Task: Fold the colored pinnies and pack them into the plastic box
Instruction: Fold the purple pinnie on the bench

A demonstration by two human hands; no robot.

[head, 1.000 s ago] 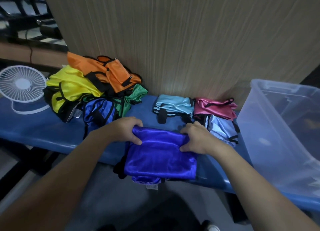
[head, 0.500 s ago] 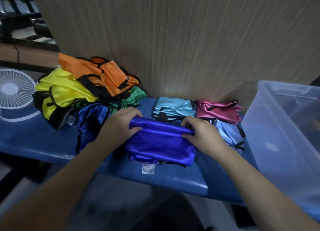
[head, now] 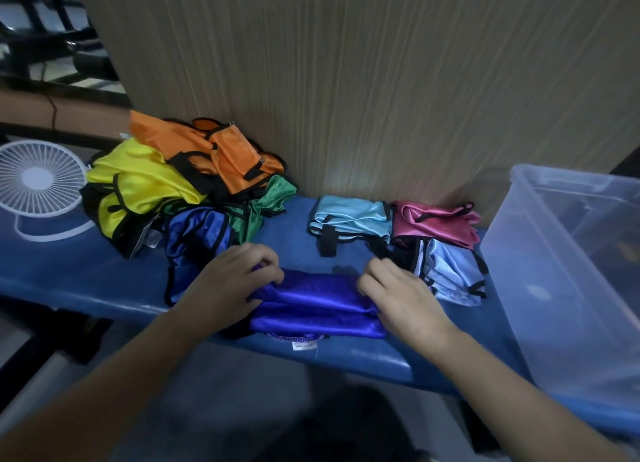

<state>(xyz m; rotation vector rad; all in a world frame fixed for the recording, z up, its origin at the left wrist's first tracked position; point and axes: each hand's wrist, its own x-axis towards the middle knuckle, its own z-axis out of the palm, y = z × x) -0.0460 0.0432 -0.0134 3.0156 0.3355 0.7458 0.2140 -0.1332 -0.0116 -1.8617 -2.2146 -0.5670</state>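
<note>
A purple-blue pinnie (head: pixel 313 305) lies folded into a narrow band at the near edge of the blue table (head: pixel 86 271). My left hand (head: pixel 232 281) grips its left end with curled fingers. My right hand (head: pixel 401 295) grips its right end. Behind lie folded pinnies: a turquoise one (head: pixel 349 217), a pink one (head: pixel 433 221) and a pale blue one (head: pixel 450 271). At the left is a loose heap of yellow (head: pixel 138 188), orange (head: pixel 207 150), green (head: pixel 263 208) and blue (head: pixel 197 240) pinnies. The clear plastic box (head: pixel 568 253) stands at the right.
A white fan (head: pixel 38 181) stands at the table's far left. A wood-grain wall (head: pixel 346 80) rises right behind the table. The floor and dark shapes show below the table's near edge.
The purple-blue pinnie has been folded over again into a narrower band and sits further onto the table. Both hands stayed at its ends.
</note>
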